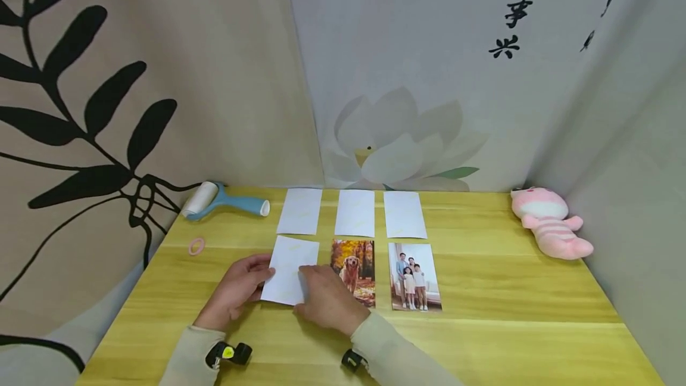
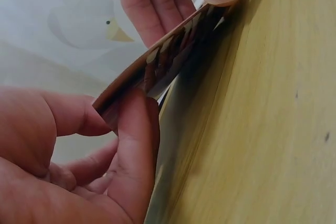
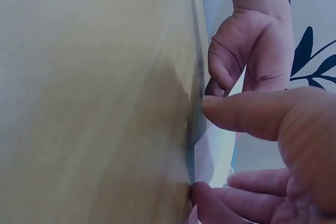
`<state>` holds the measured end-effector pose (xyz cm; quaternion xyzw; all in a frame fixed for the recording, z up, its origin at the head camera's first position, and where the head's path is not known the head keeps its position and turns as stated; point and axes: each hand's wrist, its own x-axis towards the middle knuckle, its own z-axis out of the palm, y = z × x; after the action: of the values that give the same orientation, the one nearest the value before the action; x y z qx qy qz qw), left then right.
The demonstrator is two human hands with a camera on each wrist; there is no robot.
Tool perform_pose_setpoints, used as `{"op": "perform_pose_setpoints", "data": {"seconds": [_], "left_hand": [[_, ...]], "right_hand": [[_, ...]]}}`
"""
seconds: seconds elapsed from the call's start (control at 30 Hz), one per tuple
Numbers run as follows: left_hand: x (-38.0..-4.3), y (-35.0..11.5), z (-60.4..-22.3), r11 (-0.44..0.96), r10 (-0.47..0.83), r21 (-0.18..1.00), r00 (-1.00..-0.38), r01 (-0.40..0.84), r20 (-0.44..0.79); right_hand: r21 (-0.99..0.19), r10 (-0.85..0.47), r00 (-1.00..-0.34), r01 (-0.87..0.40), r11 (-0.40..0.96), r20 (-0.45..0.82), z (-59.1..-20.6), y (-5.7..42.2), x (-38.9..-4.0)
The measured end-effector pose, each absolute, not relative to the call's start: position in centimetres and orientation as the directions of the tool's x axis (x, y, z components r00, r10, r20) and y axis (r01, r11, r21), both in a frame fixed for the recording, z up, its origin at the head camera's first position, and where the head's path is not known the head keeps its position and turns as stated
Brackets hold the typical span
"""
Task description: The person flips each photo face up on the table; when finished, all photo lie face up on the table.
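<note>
Card [image 1: 289,264] with its white side up is in both hands at the left end of the near row, and we see its near edge raised off the table [image 1: 514,296]. Our left hand [image 1: 241,288] pinches the card near its left near corner, thumb above and fingers below. From the left wrist we catch the underside, which is dark and printed. Our right hand [image 1: 332,299] is at the card's right side, fingers on the white face and thumb by the near edge; we cannot tell whether it pinches the card or only touches it.

Just right of the card we find the dog photo [image 1: 358,258], its left near part hidden under our right hand. Farther right is the group photo [image 1: 415,279], showing four people standing. In the far row we count three white cards: the left one [image 1: 300,211], the middle one [image 1: 355,213] and the right one [image 1: 405,214].

At the far left we have a blue-handled lint roller [image 1: 222,200], with a pink ring [image 1: 196,246] on its near side. A pink plush toy [image 1: 552,225] lies at the far right. Behind the table we face a cloth [image 1: 241,88] printed with leaves, a flower and black writing.
</note>
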<state>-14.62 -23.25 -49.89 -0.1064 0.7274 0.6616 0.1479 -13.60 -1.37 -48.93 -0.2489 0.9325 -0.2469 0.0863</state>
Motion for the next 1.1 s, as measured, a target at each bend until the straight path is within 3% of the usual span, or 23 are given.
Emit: {"op": "perform_pose_setpoints", "data": {"seconds": [0.23,0.53,0.73,1.1], "left_hand": [[-14.4,-23.0,-49.4,0.105,0.025,0.939,-0.943,-0.326,-0.331],[-13.6,-22.7,-47.7,0.097,0.048,0.966,-0.969,-0.238,-0.244],[-13.1,-21.6,-46.5,0.069,0.139,0.982,-0.973,-0.177,-0.185],[-13.1,-18.3,-45.2,0.186,0.222,0.983,-0.975,0.012,-0.03]], "right_hand": [[-0.553,-0.515,-0.857,-0.421,0.719,-0.017,-48.6,-1.0,-13.8],[-0.756,-0.486,-0.871,-0.365,0.544,0.071,-48.1,0.0,-14.6],[-0.884,-0.458,-0.887,-0.253,0.393,0.05,-47.3,0.4,-15.1],[-0.994,-0.405,-0.913,-0.01,0.108,-0.035,-45.6,2.1,-15.2]]}}
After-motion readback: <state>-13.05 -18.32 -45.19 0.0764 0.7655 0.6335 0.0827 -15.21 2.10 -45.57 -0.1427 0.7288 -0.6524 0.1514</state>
